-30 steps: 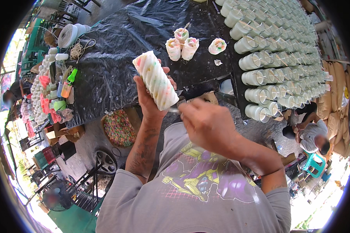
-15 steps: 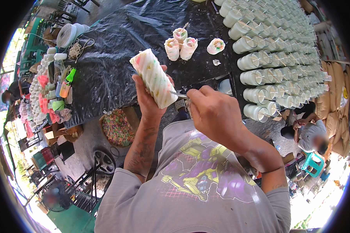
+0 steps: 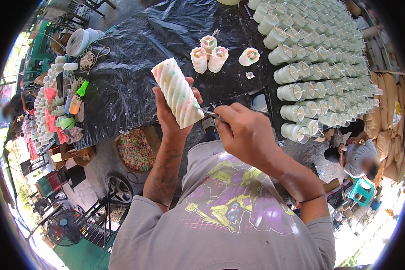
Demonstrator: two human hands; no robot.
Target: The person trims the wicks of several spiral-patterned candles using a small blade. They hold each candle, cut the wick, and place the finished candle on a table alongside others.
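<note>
My left hand (image 3: 170, 112) is wrapped round a white twisted pillar candle (image 3: 177, 92) with coloured specks, held tilted above the near edge of the table. In my right hand (image 3: 247, 130) is a small metal knife (image 3: 209, 112), its handle mostly hidden by my fingers. The blade's tip meets the candle's side near its lower end. Beyond my hands, three similar speckled candles (image 3: 218, 59) stand close together, with wick ends showing on top. A fourth speckled candle (image 3: 249, 56) sits apart to their right, and a small white scrap (image 3: 250, 75) lies just below it.
Black plastic sheeting (image 3: 126, 63) covers the table. Rows of glass jars with wicks (image 3: 297, 92) fill its right side. At left are a bright green bottle (image 3: 82, 88), string (image 3: 91, 58) and pale candles. Below stands a box of coloured bits (image 3: 135, 150). Another person (image 3: 357, 155) sits at right.
The knife tip and my right hand have shifted slightly down and to the left along the candle. The candle has turned a little in my left hand. Both hands keep their hold.
</note>
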